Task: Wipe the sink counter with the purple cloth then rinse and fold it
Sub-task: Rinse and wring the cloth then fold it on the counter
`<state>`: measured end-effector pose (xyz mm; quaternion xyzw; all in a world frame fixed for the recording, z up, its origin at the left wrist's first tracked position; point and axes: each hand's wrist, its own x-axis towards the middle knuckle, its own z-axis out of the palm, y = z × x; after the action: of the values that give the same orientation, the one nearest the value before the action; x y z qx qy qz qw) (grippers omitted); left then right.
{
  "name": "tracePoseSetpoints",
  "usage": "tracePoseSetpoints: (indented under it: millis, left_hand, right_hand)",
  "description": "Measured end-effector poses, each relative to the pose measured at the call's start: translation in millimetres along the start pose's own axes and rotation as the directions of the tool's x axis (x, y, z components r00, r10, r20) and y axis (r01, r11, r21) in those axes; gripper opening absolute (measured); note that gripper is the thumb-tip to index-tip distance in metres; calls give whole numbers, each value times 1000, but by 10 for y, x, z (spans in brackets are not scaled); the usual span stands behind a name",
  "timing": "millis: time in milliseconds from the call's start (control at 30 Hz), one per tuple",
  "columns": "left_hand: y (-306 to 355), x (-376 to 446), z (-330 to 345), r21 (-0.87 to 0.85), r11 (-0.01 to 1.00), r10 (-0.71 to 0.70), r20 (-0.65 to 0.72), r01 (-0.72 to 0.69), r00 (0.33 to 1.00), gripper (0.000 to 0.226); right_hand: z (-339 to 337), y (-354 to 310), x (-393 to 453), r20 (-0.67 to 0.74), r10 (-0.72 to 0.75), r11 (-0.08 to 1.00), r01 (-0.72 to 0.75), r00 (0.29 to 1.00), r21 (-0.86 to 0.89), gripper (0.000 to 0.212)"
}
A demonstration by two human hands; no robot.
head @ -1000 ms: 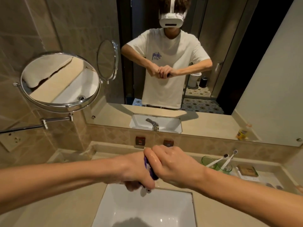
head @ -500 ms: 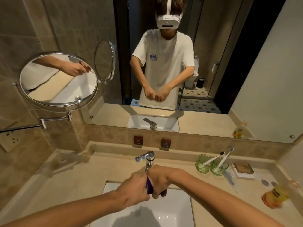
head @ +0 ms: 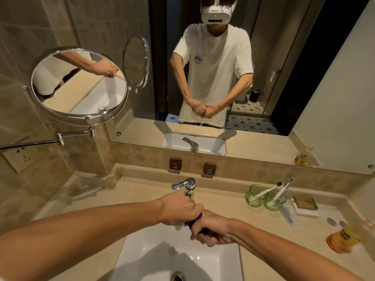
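Both my hands meet over the white sink basin [head: 154, 254], just in front of the chrome tap [head: 185, 186]. The purple cloth [head: 195, 220] is bunched tight between them, and only a thin dark purple strip shows. My left hand [head: 178, 210] grips its upper end with the fingers closed. My right hand [head: 211, 230] grips the lower end, also closed, with the knuckles turned down toward the basin. The beige sink counter [head: 125, 197] surrounds the basin. No water is seen running from the tap.
Two green glasses [head: 264, 197] with toothbrushes stand right of the tap, beside a small soap tray [head: 304, 204] and an orange bottle [head: 343, 237] near the right edge. A round swivel mirror [head: 79, 84] juts from the left wall. The wall mirror rises behind the counter.
My hands have dropped from chest height to just above the basin, still twisting the cloth. My right hand has rolled under and my left over, and the view has tilted down.
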<state>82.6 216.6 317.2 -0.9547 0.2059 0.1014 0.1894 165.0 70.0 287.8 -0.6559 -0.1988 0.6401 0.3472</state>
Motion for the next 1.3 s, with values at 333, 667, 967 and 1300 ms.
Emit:
tracePoseSetpoints:
  millis: [333,667,967,1300]
  left_hand:
    - [48,14,4,-136,988,-65,47,71,997,30]
    - [215,-244,91,-983,-1,-318,172,181,932,59]
    - [829,-91,-38,-897,-441,-751,366,-4,550,45]
    - [855,-211,-579,-948,-299,-924,260,-105,280,46]
  right_hand:
    - [-243,-46,34,311,81,995,-61,947,-74,21]
    - [-189,109,-341,-172,-357,891,279,918,-359,52]
    - [15,416,-639,-376,-797,597,519,473,-612,29]
    - [-115,571,-958,-518,-795,583,632,316,-510,16]
